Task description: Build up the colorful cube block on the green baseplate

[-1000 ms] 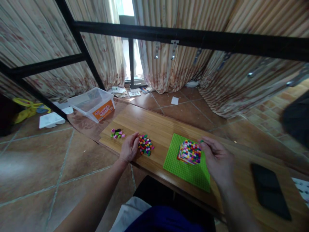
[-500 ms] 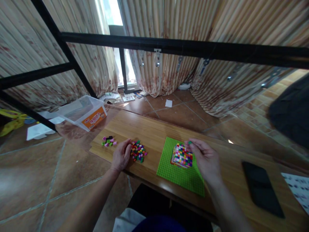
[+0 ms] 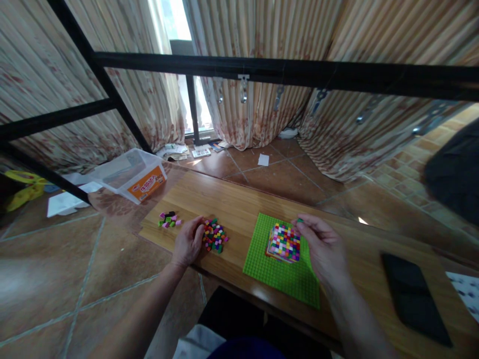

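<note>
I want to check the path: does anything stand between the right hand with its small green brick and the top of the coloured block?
Nothing visible does. The right hand holds the green brick just beyond the coloured block, and the gap between them looks free.

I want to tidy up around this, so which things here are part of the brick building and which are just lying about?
In use:
left hand at the big brick pile
right hand holding a small green brick
brick block
green baseplate
small brick pile

Lying about:
black phone
clear plastic box
printed sheet

An orange label is showing on the clear plastic box, well beyond the left hand; its print is staying too blurred to read.
</note>
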{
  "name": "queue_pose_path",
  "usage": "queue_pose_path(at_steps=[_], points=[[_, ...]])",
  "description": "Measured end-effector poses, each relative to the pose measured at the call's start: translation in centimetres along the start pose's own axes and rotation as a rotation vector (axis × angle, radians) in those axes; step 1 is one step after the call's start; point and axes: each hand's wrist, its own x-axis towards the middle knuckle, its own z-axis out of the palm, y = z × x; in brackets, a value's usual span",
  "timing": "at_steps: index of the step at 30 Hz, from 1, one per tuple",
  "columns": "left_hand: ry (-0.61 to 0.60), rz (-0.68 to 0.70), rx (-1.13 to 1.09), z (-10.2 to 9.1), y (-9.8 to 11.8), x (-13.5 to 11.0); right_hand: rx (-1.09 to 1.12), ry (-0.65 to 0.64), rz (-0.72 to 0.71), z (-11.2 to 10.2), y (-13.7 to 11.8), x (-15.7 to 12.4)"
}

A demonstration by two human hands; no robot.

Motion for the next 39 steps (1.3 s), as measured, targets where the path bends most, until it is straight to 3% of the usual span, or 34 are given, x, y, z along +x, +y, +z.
queue_pose_path(at_steps=[9,16,18,25,32,39], points=[[0.003,0.003,-0.007,0.2,-0.2,0.0,-0.263,-0.064,-0.013,-1.0,0.7,1.0],[0.001,0.02,-0.008,0.2,0.0,-0.1,-0.562,-0.195,-0.228,-0.6,0.2,1.6],[0.0,0.02,-0.007,0.2,0.0,-0.1,-0.615,-0.208,-0.23,-0.5,0.1,2.0],[0.007,0.022,0.003,0.3,0.1,-0.3,-0.683,-0.261,-0.129,-0.6,0.6,3.1],[0.0,0.019,0.003,0.5,0.1,-0.3,-0.788,-0.377,-0.212,-0.3,0.2,3.6],[0.022,0.051,0.027,0.6,0.2,-0.4,-0.874,-0.411,-0.251,-0.2,0.2,3.8]])
